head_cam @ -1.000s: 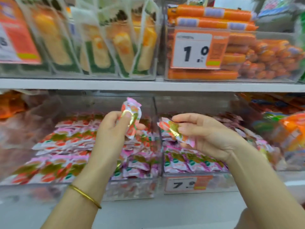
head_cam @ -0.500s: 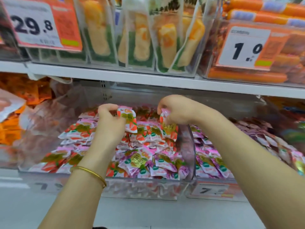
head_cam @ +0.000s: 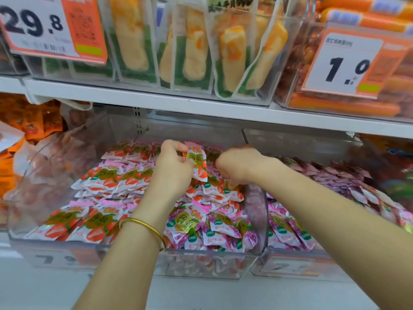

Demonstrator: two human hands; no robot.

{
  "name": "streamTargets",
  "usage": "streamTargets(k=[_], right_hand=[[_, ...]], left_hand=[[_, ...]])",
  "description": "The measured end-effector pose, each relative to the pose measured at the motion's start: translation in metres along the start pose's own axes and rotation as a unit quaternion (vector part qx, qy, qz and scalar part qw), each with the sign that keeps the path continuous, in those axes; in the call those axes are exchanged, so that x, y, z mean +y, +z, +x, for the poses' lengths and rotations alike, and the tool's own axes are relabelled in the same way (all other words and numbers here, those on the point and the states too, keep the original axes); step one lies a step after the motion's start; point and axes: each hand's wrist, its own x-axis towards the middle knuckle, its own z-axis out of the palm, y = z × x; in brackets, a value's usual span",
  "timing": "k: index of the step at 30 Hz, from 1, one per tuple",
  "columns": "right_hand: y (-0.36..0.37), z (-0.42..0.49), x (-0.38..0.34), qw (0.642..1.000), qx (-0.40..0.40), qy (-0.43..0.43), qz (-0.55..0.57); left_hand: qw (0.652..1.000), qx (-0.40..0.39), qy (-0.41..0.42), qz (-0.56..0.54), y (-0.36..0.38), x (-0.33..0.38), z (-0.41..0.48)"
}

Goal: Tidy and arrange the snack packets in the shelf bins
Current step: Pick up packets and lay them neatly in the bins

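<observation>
Two hands in the clear bin (head_cam: pixel 201 262), beyond a gold bangle (head_cam: pixel 143 227) and purple packets (head_cam: pixel 214 224) at its front: left hand (head_cam: pixel 172 168) pinching a strawberry packet (head_cam: pixel 197 166) upright over the strawberry pile (head_cam: pixel 107 177), right hand (head_cam: pixel 240 166) curled at that pile's right edge, gripping or only pressing impossible to tell. Mid-sort, seemingly; next, laying the held packet flat among its kind, clear of the side wall (head_cam: pixel 257 209) and low shelf (head_cam: pixel 156 101) overhead

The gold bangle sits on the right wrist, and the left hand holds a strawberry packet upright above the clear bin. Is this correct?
Not fully. In the head view the gold bangle is on the left wrist, not the right. The rest stands: the left hand holds a strawberry packet upright above the clear bin.
</observation>
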Motion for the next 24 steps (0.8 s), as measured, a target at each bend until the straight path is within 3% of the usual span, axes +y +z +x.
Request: streamTargets(k=[3, 4, 6, 7, 8, 10, 13, 16, 20, 24], right_hand=[[-0.002, -0.001, 0.013, 0.986, 0.094, 0.032, 0.131], [-0.004, -0.004, 0.016, 0.960, 0.139, 0.050, 0.239], [-0.008, -0.013, 0.013, 0.852, 0.156, 0.048, 0.497], [-0.008, -0.017, 0.008, 0.805, 0.138, 0.039, 0.576], [-0.008, -0.021, 0.004, 0.793, 0.129, 0.030, 0.594], [-0.007, -0.022, 0.003, 0.826, 0.148, 0.034, 0.544], [-0.014, -0.021, 0.009, 0.909, 0.169, 0.084, 0.371], [-0.013, -0.017, -0.003, 0.973, 0.095, 0.078, 0.193], [-0.012, -0.017, -0.017, 0.990, 0.081, 0.090, 0.073], [-0.014, -0.023, -0.008, 0.995, 0.074, 0.058, 0.036]], left_hand=[[1.000, -0.012, -0.006, -0.017, 0.002, 0.002, 0.000], [0.999, -0.018, -0.009, -0.029, 0.002, 0.002, 0.000], [0.997, -0.038, -0.010, -0.063, 0.005, 0.004, -0.001], [0.996, -0.051, -0.004, -0.070, 0.007, 0.005, -0.002], [0.996, -0.065, 0.004, -0.062, 0.009, 0.007, -0.004], [0.997, -0.078, 0.025, -0.016, 0.011, 0.008, -0.006], [0.992, -0.037, 0.085, 0.091, 0.007, 0.002, -0.003], [0.953, -0.038, 0.143, 0.265, 0.005, -0.007, -0.003], [0.887, -0.123, 0.129, 0.426, 0.013, -0.012, -0.010], [0.881, -0.128, 0.133, 0.435, 0.012, -0.010, -0.009]])
